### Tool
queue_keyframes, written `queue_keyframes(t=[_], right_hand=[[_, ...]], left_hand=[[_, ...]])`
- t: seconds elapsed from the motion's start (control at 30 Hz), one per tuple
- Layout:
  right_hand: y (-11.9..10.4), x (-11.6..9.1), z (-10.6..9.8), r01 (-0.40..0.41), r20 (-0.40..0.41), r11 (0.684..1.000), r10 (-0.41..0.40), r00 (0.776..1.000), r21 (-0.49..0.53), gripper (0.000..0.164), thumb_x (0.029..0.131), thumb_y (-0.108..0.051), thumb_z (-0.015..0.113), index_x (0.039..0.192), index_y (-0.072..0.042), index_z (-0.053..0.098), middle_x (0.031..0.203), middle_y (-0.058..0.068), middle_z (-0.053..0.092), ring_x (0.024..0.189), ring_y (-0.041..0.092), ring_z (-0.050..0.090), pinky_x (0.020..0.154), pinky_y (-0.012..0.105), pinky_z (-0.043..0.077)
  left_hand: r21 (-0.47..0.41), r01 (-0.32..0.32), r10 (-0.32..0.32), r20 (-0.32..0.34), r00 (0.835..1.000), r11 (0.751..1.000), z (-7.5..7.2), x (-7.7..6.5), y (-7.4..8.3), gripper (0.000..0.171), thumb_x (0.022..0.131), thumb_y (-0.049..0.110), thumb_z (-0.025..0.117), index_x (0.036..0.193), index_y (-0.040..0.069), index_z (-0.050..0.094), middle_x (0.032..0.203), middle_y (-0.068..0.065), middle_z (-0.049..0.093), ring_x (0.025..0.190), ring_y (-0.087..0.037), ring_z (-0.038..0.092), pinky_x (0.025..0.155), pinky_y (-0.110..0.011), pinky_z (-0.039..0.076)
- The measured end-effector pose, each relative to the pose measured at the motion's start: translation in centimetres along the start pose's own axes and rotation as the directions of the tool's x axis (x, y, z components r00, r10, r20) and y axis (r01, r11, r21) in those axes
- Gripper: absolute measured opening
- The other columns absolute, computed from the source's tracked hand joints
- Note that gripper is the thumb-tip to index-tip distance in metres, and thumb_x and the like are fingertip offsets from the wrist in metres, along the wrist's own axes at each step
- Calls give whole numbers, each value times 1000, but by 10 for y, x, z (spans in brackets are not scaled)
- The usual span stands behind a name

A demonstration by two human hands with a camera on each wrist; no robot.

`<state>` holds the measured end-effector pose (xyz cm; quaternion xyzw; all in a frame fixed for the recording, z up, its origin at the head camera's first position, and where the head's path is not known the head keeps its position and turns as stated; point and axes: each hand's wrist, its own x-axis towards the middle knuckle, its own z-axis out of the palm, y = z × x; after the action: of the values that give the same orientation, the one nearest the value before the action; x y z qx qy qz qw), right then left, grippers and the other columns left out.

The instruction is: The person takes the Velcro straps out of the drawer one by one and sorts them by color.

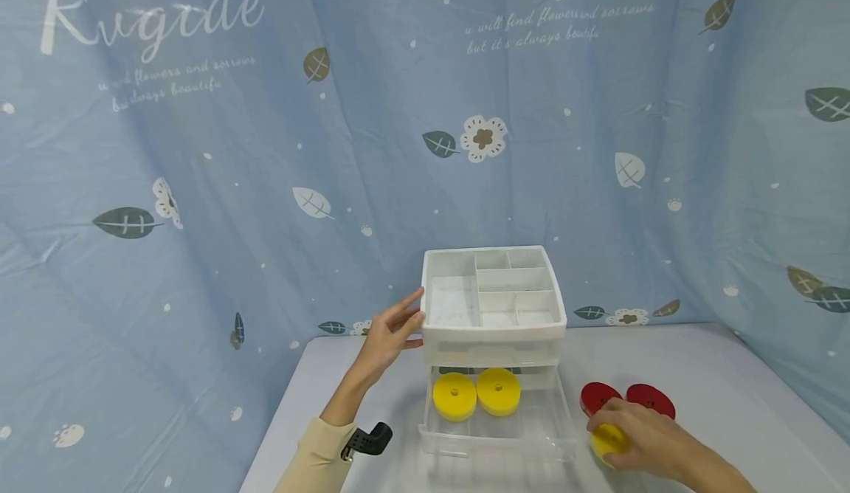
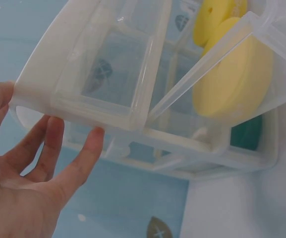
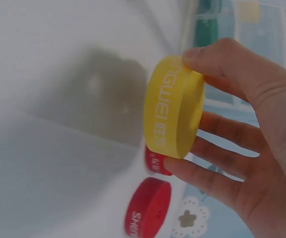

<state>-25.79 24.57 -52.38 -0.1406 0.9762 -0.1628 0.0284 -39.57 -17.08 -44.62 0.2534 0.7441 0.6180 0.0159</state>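
My right hand (image 1: 640, 438) pinches a yellow tape roll (image 3: 170, 109) along its rim, thumb on one side and fingertips on the other. Printed letters run round the roll's outer face. In the head view it is to the right of the pulled-out clear drawer (image 1: 498, 445). Two more yellow tape rolls (image 1: 454, 397) lie side by side in that drawer. With fingers extended, my left hand (image 1: 392, 331) touches the left side of the white drawer organizer (image 1: 494, 333); in the left wrist view its fingertips (image 2: 95, 136) rest along the casing's edge.
Two red tape rolls (image 1: 651, 400) lie on the white table (image 1: 704, 375), just beyond the right hand. Divided compartments (image 1: 518, 279) top the organizer, above an upper drawer that is shut. A blue patterned curtain (image 1: 372, 146) hangs behind the table.
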Motion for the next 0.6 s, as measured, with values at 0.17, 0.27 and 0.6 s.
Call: queue_keyframes(t=[0.17, 0.27, 0.6], right_hand=[[5, -1, 8, -18, -12, 1000, 18, 1000, 3, 31, 68, -42, 87, 94, -35, 71, 99, -12, 61, 81, 7, 53, 75, 42, 62], [9, -2, 13, -35, -16, 999, 35, 999, 18, 33, 66, -41, 88, 93, -35, 71, 99, -12, 60, 83, 9, 54, 73, 40, 63], [18, -5, 21, 21, -32, 999, -20, 999, 42, 35, 66, -39, 88, 95, -35, 69, 100, -13, 57, 84, 4, 52, 71, 29, 62]], left_hand=[[-2, 5, -5, -4, 1000, 1000, 1, 0, 0, 49, 99, 29, 59, 145, 42, 45, 144, -8, 53, 127, -31, 57, 93, -51, 57], [-6, 5, -5, -4, 1000, 1000, 1, 1, 0, 49, 99, 29, 60, 145, 42, 45, 144, -8, 53, 127, -31, 57, 94, -52, 56], [0, 5, -5, -6, 1000, 1000, 1, 0, 0, 49, 99, 29, 60, 145, 42, 45, 144, -8, 53, 127, -31, 57, 94, -53, 56]])
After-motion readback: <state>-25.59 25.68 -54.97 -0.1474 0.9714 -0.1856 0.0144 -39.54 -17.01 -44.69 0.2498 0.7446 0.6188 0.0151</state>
